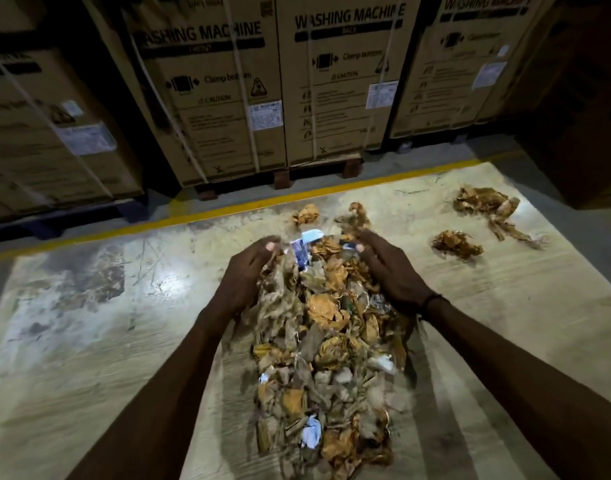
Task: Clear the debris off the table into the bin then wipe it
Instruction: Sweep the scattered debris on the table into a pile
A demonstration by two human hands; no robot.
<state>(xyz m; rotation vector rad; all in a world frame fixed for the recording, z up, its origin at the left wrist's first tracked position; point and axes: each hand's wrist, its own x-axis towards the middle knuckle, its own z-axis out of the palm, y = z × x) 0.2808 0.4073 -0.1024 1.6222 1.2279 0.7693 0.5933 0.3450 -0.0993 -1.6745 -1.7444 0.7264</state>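
Left hand (246, 271) and right hand (388, 268), fingers loosely spread, pressing crumpled brown paper debris (328, 341), scuffed pale table (106, 341)

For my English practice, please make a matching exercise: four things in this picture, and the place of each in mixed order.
Things:
1. left hand
2. right hand
3. big debris pile
4. washing machine boxes

Places:
A. beyond the yellow floor line
B. between the two forearms
C. at the pile's right side
D. at the pile's left side

Pairs: 1-D, 2-C, 3-B, 4-A
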